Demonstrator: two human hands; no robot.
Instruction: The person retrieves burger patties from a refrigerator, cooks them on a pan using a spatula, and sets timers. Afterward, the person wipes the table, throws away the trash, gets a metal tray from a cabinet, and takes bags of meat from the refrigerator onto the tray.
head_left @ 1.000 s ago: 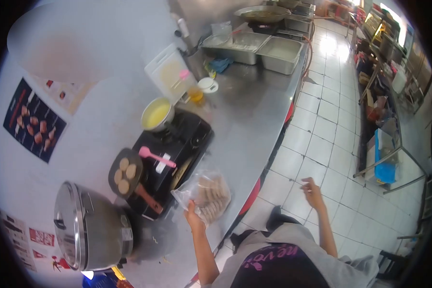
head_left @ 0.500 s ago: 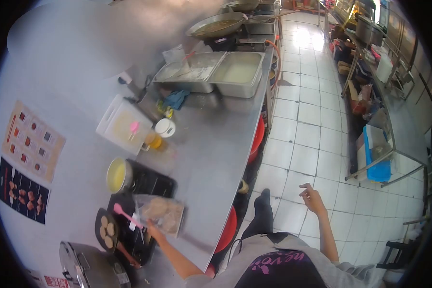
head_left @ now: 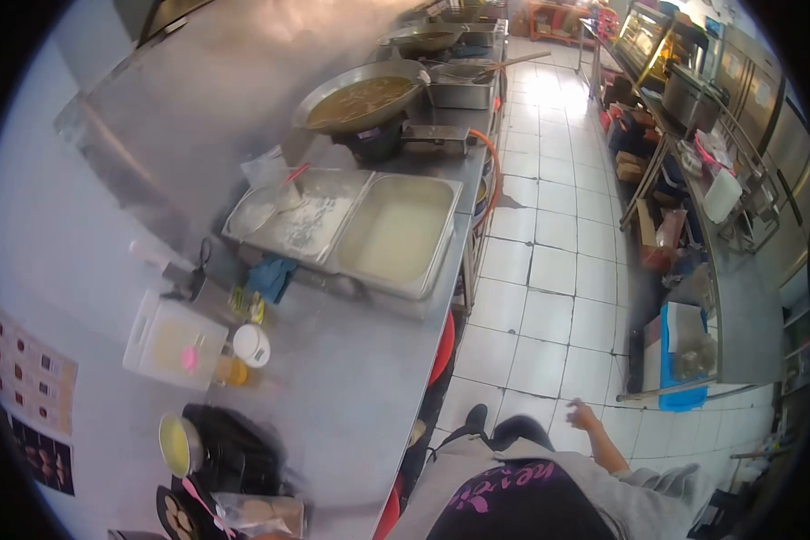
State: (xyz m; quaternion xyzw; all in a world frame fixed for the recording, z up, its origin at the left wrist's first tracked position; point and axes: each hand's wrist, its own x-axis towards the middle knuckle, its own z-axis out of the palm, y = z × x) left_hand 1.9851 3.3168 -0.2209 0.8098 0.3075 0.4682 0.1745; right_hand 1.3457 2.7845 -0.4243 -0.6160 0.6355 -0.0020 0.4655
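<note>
Only a sliver of my left hand (head_left: 274, 536) shows at the bottom edge, beside a clear plastic bag (head_left: 265, 513) of pale brown food. A pink spatula (head_left: 205, 506) lies at a slant left of the bag, its lower end cut off by the frame. Its fingers are out of sight, so its grip is hidden. Round pale patties sit in a dark pan (head_left: 169, 517) at the lower left. My right hand (head_left: 583, 416) hangs over the tiled floor with loosely bent fingers apart, holding nothing.
Along the steel counter (head_left: 333, 360) stand a pot of yellow liquid (head_left: 180, 445), a white cutting board (head_left: 166, 337), a white scale (head_left: 251, 346), metal trays (head_left: 396, 229) and a large wok (head_left: 360, 99). A steel shelf table (head_left: 756, 324) lines the right, beyond the tiled floor (head_left: 549, 270).
My view has tilted up along the counter, so the nearby pan, bag and left hand sit lower in frame. The left hand has almost left view; the right hand hangs lower in frame.
</note>
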